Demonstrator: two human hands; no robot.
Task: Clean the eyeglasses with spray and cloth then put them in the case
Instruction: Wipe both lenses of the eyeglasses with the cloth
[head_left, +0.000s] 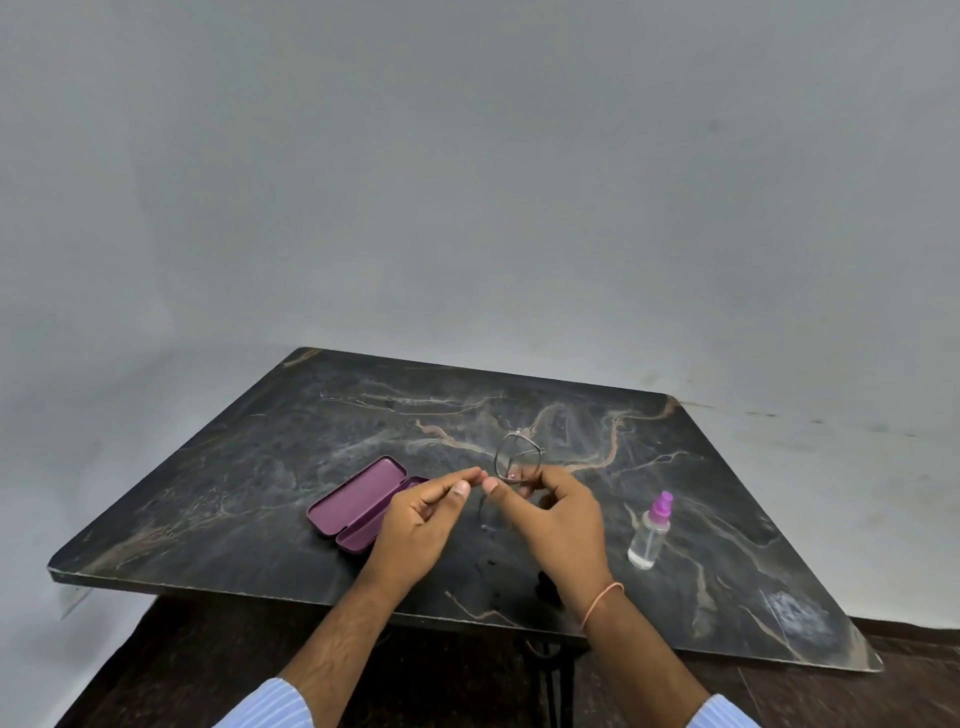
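Dark marbled table (322, 431) against a plain grey wall (467, 182), over brown floor (156, 660).

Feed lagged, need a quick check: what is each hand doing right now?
Left hand: fingers pinched, apparently on a temple of the eyeglasses.
Right hand: fingers curled round the eyeglasses, held above the table.

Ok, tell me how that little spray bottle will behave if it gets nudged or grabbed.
The spray bottle stands upright, tall and narrow on the table, so a sideways nudge would probably tip it. Its body looks round, so once down it may roll. It is clear and seems only partly full, so it is likely light to lift.
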